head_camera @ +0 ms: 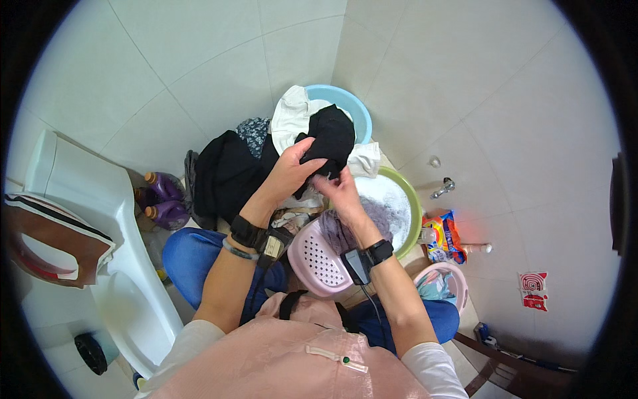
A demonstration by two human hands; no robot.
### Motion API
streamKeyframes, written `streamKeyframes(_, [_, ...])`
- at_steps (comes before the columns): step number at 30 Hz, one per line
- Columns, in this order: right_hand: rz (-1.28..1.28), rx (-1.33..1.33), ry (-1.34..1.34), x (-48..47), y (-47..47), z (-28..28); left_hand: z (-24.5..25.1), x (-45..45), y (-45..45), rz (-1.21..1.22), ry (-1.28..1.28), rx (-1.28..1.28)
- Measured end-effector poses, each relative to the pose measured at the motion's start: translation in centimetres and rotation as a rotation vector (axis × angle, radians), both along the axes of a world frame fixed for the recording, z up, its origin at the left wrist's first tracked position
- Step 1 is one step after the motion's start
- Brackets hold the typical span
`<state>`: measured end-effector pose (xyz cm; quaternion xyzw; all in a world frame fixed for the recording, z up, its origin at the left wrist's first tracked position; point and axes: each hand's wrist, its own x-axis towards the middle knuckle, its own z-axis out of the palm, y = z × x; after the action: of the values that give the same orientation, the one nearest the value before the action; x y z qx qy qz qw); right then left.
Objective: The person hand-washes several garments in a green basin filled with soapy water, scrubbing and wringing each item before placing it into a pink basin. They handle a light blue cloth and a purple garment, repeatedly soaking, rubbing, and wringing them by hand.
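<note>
Both my hands hold a black cloth garment (331,137) in front of a light blue basin (360,110). My left hand (297,162) grips its near left edge between thumb and fingers. Lower right, my right hand (339,187) pinches the bottom of the same cloth, its fingertips partly hidden. White garments (290,112) hang over the blue basin's rim. A green basin (416,209) with foamy water stands below right. Dark purple-grey cloth (336,234) lies from it across a pink plastic washboard (316,254). More black clothing (227,174) is heaped to the left.
A white toilet (134,264) stands at left, with purple bottles (167,215) beside it. At right are a wall tap (442,188), an orange detergent bag (445,234) and a pink basket (461,287) holding cloth. A dark wooden stool (503,349) is at lower right.
</note>
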<state>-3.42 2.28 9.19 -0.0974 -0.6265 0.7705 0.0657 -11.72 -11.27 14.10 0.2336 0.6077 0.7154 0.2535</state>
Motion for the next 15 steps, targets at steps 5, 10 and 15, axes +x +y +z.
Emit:
streamKeyframes(5, [-0.357, -0.393, 0.008, 0.6, 3.6, 2.9, -3.1, 0.4, 1.3, -0.061, 0.036, -0.122])
streamKeyframes(10, [-0.536, -0.259, 0.097, 4.1, 11.8, 1.6, -9.8, 2.6, 1.5, -0.193, -0.075, -0.345])
streamKeyframes(15, [-0.558, 0.212, 0.104, 6.6, 17.9, -4.7, -12.5, 6.3, 4.8, -0.408, 0.082, -0.317])
